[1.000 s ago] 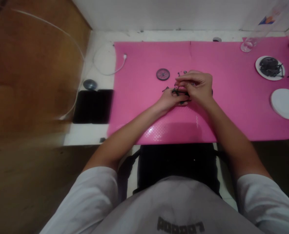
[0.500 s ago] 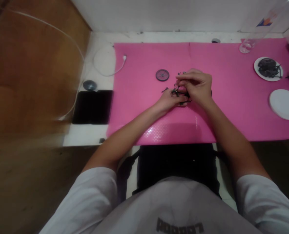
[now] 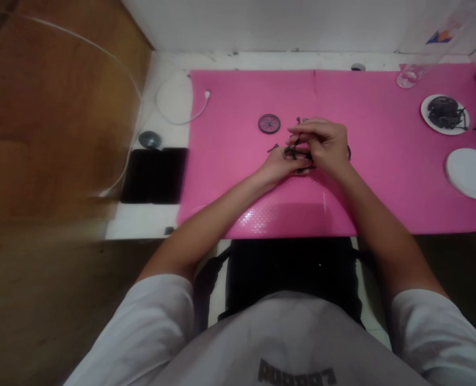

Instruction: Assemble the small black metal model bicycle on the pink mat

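Observation:
My left hand (image 3: 280,163) is closed round a small black model bicycle frame (image 3: 298,154) just above the pink mat. Over the frame, my right hand (image 3: 327,142) pinches with thumb and forefinger; whatever lies in the pinch is too small to make out. A black spoked toy wheel (image 3: 269,124) lies flat on the mat beyond my left hand. Tiny dark parts (image 3: 298,120) show behind my right fingers, and another small black piece (image 3: 275,147) sits by my left wrist. The edge of a second dark round part (image 3: 349,153) peeks out behind my right hand.
On the right, a white plate (image 3: 426,119) carries a pile of black parts, with a bare white plate (image 3: 471,174) nearer. A clear bottle (image 3: 407,79) stands behind. To the left are a black flat device (image 3: 154,176), a dark round object (image 3: 149,140) and a white cable (image 3: 198,116).
My right fingers have shifted slightly over the frame, their tips now lower and closer to it. My left hand keeps its hold. The whole view has moved a little.

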`<state>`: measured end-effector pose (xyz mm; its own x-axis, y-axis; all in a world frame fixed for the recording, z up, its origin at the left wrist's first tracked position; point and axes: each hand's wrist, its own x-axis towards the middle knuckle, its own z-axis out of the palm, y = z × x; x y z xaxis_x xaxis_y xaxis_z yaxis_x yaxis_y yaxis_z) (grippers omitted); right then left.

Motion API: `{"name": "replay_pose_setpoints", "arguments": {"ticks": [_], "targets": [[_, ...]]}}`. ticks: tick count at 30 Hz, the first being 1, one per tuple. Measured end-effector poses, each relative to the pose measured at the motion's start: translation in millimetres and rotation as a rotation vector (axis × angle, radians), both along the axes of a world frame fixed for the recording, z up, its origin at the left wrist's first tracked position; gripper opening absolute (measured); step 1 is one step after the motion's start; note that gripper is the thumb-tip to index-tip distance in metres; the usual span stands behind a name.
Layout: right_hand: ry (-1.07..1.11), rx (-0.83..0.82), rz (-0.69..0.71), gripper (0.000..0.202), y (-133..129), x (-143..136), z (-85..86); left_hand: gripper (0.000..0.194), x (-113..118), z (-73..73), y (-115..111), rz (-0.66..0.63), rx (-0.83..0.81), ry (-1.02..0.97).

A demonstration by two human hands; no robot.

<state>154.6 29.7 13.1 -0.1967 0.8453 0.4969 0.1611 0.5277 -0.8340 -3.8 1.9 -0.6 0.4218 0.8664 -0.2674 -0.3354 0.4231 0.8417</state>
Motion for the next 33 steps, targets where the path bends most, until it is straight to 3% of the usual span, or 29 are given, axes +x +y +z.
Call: {"name": "replay_pose_setpoints", "arguments": {"ticks": [4,8,14,19,23,27,33], "targets": [[0.058,0.060,0.024,0.034,-0.3,1.0,2.8,0.034,0.4,1.6,-0.7,0.009,-0.012,0.021],[0.135,0.141,-0.080,0.039,6.9,4.7,3.4,0.032,-0.5,1.0,-0.8,0.006,-0.012,0.003],[0.034,0.165,-0.171,0.047,12.6,7.4,-7.0,0.034,-0.5,3.6,-1.0,-0.002,-0.019,0.010],[-0.020,0.219,-0.207,0.045,5.2,3.2,-0.8,0.029,0.0,7.0,-1.5,-0.011,-0.024,0.015],[-0.008,0.255,-0.208,0.031,-1.7,-0.3,7.6,0.026,0.3,7.7,-1.8,-0.015,-0.025,0.001],[-0.025,0.196,-0.235,0.036,-2.8,-1.2,7.5,0.026,0.6,7.7,-1.7,-0.016,-0.030,0.017],[-0.047,0.204,-0.130,0.029,-0.2,1.7,6.9,0.029,0.8,7.0,-1.1,-0.015,-0.018,0.028]]}}
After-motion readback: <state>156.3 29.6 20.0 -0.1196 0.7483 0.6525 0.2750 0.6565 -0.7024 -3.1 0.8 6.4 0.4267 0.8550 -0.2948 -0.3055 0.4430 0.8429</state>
